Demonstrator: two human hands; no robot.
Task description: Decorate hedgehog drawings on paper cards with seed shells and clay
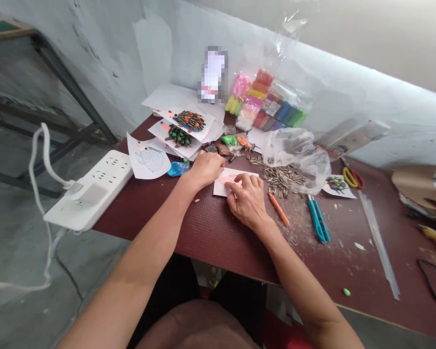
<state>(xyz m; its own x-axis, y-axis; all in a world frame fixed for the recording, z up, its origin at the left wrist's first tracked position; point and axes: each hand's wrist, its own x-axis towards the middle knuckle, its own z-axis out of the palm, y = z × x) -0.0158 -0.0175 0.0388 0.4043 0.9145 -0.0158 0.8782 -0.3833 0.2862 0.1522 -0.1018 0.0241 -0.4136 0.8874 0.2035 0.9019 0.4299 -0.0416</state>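
A small white card lies on the dark red table, with a flat patch of pale orange clay on it. My right hand rests over the card, its bent fingers apart and touching the clay. At the card's upper left edge is my left hand, curled closed; whatever its fingers hold, if anything, is hidden. Striped sunflower seeds are heaped just beyond my right hand. An orange stick-like tool and a teal utility knife lie to its right.
Hedgehog pictures made with seeds and a blue hedgehog drawing lie left. Bagged coloured clay and a phone stand by the wall. A power strip overhangs the left edge. Scissors and clear sticks lie right.
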